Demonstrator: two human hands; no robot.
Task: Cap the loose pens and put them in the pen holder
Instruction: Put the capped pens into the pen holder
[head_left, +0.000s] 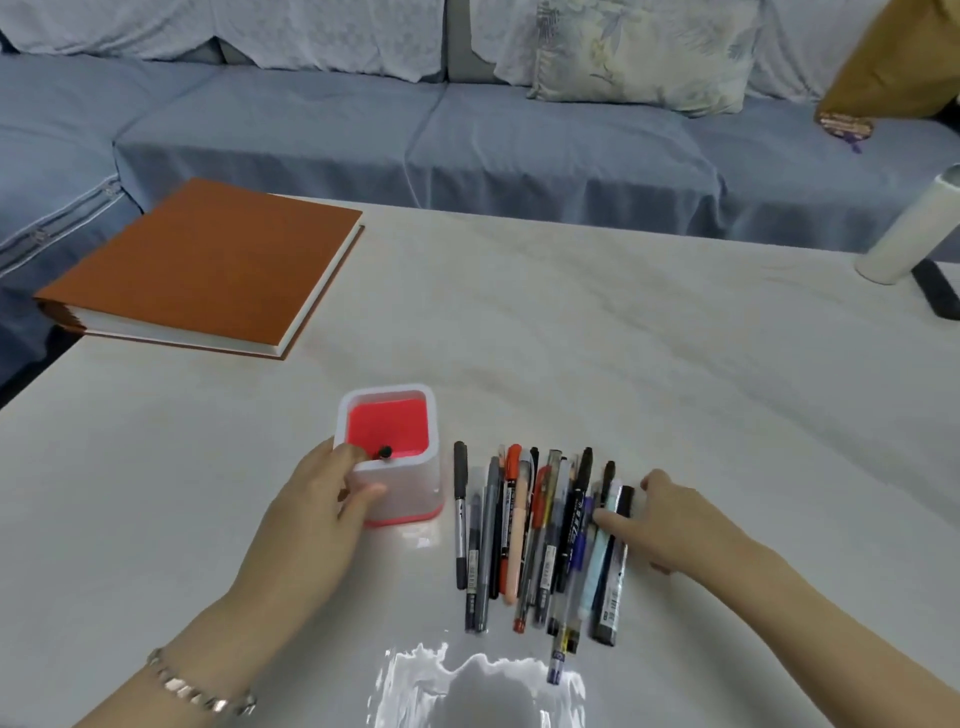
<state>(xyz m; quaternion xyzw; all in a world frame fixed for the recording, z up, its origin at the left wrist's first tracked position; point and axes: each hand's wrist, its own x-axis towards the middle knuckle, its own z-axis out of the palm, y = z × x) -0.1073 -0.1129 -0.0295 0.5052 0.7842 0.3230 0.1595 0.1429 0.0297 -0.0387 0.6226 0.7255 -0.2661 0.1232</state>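
Observation:
A white pen holder (415, 480) with a red inside and red base stands on the table left of centre. One pen with a black top (385, 452) leans in its near-left corner. My left hand (317, 512) is at that corner, thumb on the front wall and a fingertip at the rim beside the pen top. To the right, several pens and markers (524, 535) lie side by side in a row. My right hand (685, 530) is at the row's right end. Its thumb and index finger pinch the far end of the rightmost black pen (613, 587), which lies on the table.
A thick orange-covered book (208, 265) lies at the table's far left. A white cylinder (914, 234) and a black remote (937, 291) sit at the far right edge. A blue sofa with cushions runs behind the table. Glare marks the near table edge.

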